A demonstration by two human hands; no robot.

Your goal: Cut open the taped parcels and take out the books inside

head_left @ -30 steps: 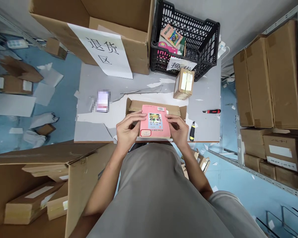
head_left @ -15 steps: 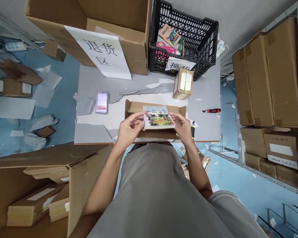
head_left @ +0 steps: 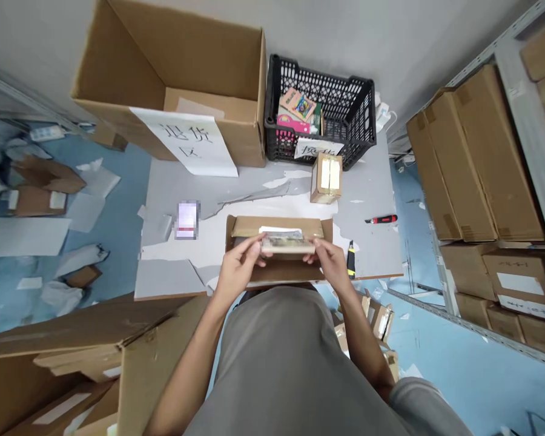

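My left hand (head_left: 241, 266) pinches the left end of a thin picture-covered book (head_left: 287, 247). At its right end, my right hand (head_left: 329, 261) grips the same book. It is tilted so that its pale long edge faces me, and its cover is hard to make out. Just behind it shows a white and bluish flat piece (head_left: 279, 231); whether that belongs to the book I cannot tell. Both hands hold the book over an open cardboard box (head_left: 284, 272) at the table's near edge. The box's inside is partly hidden by the hands and book.
A large carton (head_left: 249, 124) with a paper sign and a black crate (head_left: 367, 115) holding colourful packs stand at the back. A small taped box (head_left: 326, 178), a red-black cutter (head_left: 381, 219), a yellow-black cutter (head_left: 351, 260) and a phone (head_left: 187, 219) lie on the table (head_left: 163, 272).
The book has tipped so its edge now faces me and its picture shows far less. Both hands still hold it. The view has shifted, so the table sits lower.
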